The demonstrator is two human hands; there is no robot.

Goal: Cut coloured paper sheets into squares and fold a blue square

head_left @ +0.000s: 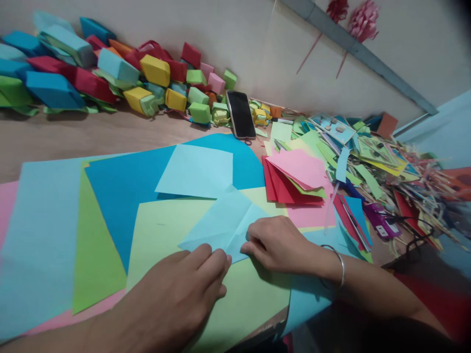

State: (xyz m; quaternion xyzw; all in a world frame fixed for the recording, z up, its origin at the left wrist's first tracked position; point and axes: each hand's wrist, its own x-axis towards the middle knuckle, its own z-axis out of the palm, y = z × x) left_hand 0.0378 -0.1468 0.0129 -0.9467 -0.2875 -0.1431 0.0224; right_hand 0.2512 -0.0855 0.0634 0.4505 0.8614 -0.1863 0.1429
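Observation:
A light blue sheet of paper (224, 218) with crease lines lies at an angle on a pale green sheet (154, 230). With curled fingers, my left hand (187, 289) grips its near corner. My right hand (275, 242) is closed on its right side, thumb and fingers pinching the edge; a silver bangle circles that wrist. Parts of the paper under my fingers are hidden. Just beyond it, another light blue square (200, 171) rests on a large blue sheet (121, 196).
Folded paper boxes (121, 68) in many colours are heaped along the wall. A phone (241, 115) leans against the heap. Pink sheets (298, 166) and red sheets (275, 189) lie to the right, before a clutter of paper scraps, sticks and a purple packet (380, 220).

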